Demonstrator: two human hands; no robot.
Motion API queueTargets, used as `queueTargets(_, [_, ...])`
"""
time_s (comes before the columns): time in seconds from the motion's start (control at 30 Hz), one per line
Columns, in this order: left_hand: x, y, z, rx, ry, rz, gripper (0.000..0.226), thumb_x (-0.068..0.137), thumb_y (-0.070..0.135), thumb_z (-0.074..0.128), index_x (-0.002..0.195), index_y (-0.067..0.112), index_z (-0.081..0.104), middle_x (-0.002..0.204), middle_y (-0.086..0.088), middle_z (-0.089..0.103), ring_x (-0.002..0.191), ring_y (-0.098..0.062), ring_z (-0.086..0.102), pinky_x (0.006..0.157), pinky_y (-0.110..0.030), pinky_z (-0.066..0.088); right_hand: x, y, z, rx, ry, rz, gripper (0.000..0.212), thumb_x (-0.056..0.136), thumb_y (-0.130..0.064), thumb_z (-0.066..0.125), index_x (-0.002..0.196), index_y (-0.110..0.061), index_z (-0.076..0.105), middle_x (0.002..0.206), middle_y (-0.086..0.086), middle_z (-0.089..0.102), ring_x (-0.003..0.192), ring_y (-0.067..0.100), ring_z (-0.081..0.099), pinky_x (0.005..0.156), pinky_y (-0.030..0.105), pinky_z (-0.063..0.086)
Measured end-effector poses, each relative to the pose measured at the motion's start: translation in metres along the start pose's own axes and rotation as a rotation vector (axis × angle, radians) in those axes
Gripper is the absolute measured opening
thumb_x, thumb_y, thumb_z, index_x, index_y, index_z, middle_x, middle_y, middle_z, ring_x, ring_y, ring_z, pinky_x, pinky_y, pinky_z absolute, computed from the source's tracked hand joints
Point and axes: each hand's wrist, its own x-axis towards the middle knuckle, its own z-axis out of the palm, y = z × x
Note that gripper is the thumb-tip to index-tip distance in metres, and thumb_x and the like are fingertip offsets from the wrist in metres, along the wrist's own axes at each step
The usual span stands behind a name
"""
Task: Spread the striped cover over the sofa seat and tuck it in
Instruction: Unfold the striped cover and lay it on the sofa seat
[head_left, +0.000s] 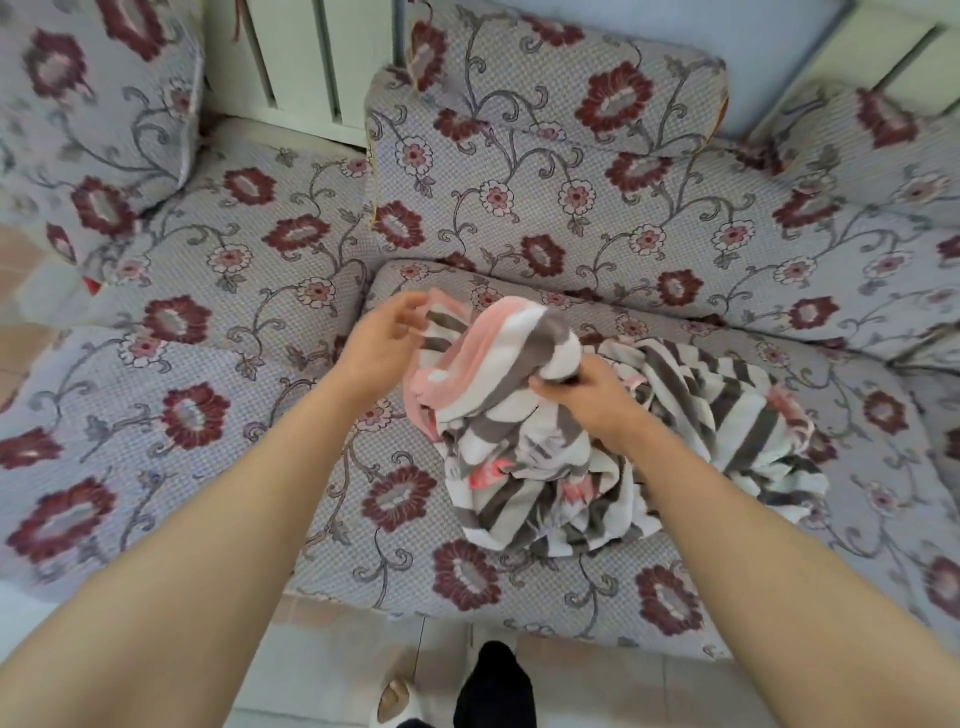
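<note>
The striped cover (691, 415), grey and white with pink patches, lies bunched in a heap on the floral sofa seat (395, 545). My right hand (587, 395) is closed on a fold at the top of the heap and holds it raised. My left hand (384, 338) is at the heap's left edge, its fingertips pinching or touching a pink-and-grey corner of the cover. Most of the seat cushion shows bare around the heap.
A floral back cushion (545, 156) stands behind the seat. A second floral seat (197, 322) adjoins on the left with another cushion (93, 104) behind it. White slatted panels (301, 57) rise at the back. A tiled floor (597, 686) and my feet lie below the seat's front edge.
</note>
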Motion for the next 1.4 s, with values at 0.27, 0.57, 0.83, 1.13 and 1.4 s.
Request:
queueTargets(0.27, [0.037, -0.096, 0.065, 0.595, -0.224, -0.165, 0.096, 0.081, -0.001, 0.059, 0.151, 0.024, -0.001, 0.156, -0.007, 0.011, 0.137, -0.029, 0.031, 0.109, -0.038, 0.034, 0.009, -0.015, -0.043, 0.204, 0.012, -0.011, 0.028, 0.085, 0.004, 0.061, 0.085, -0.02, 0.074, 0.084, -0.005, 0.076, 0.084, 0.01, 0.071, 0.073, 0.022, 0.056])
queueTargets(0.57, [0.101, -0.16, 0.135, 0.746, -0.281, -0.339, 0.103, 0.08, 0.022, 0.068, 0.15, 0.025, -0.009, 0.157, -0.013, -0.005, 0.142, -0.041, 0.011, 0.112, -0.056, 0.027, 0.06, 0.051, -0.075, 0.156, 0.091, 0.067, 0.024, 0.084, 0.003, 0.061, 0.108, 0.001, 0.065, 0.1, 0.008, 0.07, 0.091, 0.016, 0.069, 0.085, 0.032, 0.057])
queueTargets(0.83, [0.145, -0.211, 0.187, 1.026, -0.409, -0.347, 0.081, 0.084, 0.02, 0.058, 0.144, 0.048, 0.012, 0.156, 0.005, -0.021, 0.142, -0.039, -0.019, 0.105, -0.07, 0.021, 0.118, 0.121, -0.082, 0.139, 0.09, 0.119, 0.022, 0.085, -0.002, 0.064, 0.093, -0.02, 0.073, 0.096, -0.003, 0.076, 0.095, 0.014, 0.07, 0.077, 0.024, 0.056])
queueTargets(1.13, [0.073, -0.224, 0.136, 0.919, -0.535, -0.517, 0.056, 0.071, 0.027, 0.066, 0.123, 0.012, 0.053, 0.123, -0.014, 0.059, 0.117, -0.031, 0.055, 0.09, -0.036, 0.051, 0.134, 0.113, -0.057, -0.054, 0.05, 0.107, 0.023, 0.086, 0.002, 0.064, 0.081, -0.02, 0.068, 0.074, -0.016, 0.071, 0.071, -0.007, 0.066, 0.065, 0.01, 0.051])
queueTargets(1.4, [-0.046, -0.203, 0.04, 0.815, -0.689, -0.93, 0.073, 0.066, 0.033, 0.067, 0.134, 0.03, 0.041, 0.082, -0.001, 0.067, 0.051, -0.008, 0.062, 0.045, -0.014, 0.044, 0.109, 0.087, 0.024, -0.334, -0.147, 0.049, 0.011, 0.085, -0.007, 0.068, 0.078, -0.013, 0.063, 0.068, -0.013, 0.062, 0.066, -0.004, 0.054, 0.063, 0.012, 0.044])
